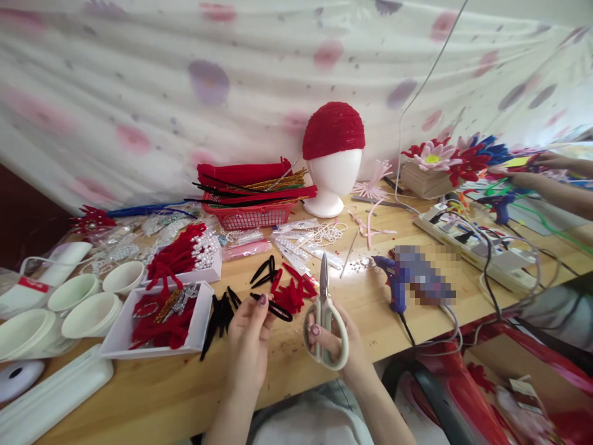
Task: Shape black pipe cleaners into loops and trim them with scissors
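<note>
Pinched between the thumb and fingers of my left hand [251, 326] is a black hair clip [278, 311], an elongated loop pointing right. My right hand [349, 340] is closed around the pale handles of a pair of scissors [323, 278], whose blades point up and away and look shut. Just beyond the clip lie red fuzzy pieces [291, 298] on the wooden table [296, 377]. More black clips [222, 312] lie in a pile left of my left hand, and a few others [264, 272] sit behind it.
A white box [204, 324] of red fuzzy pieces and several white cups [91, 315] stand left. Behind are a red basket [252, 216] and a foam head [336, 170] in red wrapping. A blue glue gun [396, 284] and power strip [477, 247] lie right, near another person's arms [551, 185].
</note>
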`<state>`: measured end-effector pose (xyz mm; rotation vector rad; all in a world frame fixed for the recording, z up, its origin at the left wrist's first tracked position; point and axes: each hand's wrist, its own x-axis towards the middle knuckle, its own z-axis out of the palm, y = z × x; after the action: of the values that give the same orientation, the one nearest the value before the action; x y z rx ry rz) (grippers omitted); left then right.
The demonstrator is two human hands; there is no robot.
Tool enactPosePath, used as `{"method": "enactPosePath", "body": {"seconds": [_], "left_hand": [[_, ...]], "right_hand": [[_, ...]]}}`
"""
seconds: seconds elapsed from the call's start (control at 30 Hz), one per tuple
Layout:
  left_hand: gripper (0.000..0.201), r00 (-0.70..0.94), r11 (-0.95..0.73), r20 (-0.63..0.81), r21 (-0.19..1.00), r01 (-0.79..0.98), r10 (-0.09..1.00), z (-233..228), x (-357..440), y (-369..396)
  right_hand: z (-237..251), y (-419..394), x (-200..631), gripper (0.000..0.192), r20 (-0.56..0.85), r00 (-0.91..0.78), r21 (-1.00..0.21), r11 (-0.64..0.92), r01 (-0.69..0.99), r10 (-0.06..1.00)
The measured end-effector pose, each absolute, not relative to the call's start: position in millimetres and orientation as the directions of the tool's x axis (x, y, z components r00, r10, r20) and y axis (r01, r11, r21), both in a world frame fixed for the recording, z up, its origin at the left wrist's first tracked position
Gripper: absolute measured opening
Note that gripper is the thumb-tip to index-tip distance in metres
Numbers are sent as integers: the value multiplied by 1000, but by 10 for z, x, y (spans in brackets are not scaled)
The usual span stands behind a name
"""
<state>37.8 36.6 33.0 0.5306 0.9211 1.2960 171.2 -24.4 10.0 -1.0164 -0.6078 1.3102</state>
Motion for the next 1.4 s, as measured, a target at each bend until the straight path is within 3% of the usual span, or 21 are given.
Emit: {"method": "enactPosePath", "body": {"seconds": [0.17, 0.3, 0.6, 1.0, 1.23, 1.4], "left_hand": [[30, 30, 227, -238, 874, -430, 971, 241, 392, 278], [34, 27, 209, -216, 898, -387, 976, 232, 390, 267], [36, 14, 219, -231, 898, -381, 973, 235, 388, 298], [31, -19, 29, -31, 994, -104, 999, 195, 216, 338], [38, -110, 27, -46, 985, -168, 993, 187, 64, 462], [37, 67, 194, -183, 949, -248, 981, 291, 190, 335]], "right_hand": [[140, -228, 1672, 61, -210, 284, -891, -63, -451, 936], [156, -234, 1644, 59, -159, 321, -913, -15, -409, 934], [187, -248, 1684, 55, -97, 224, -929, -8, -371, 970], [178, -306, 1759, 55, -108, 220, -932, -22, -362, 969], [102, -296, 1810, 54, -115, 254, -937, -20, -348, 960], [126, -254, 1796, 53, -100, 235, -929, -6, -370, 967]]}}
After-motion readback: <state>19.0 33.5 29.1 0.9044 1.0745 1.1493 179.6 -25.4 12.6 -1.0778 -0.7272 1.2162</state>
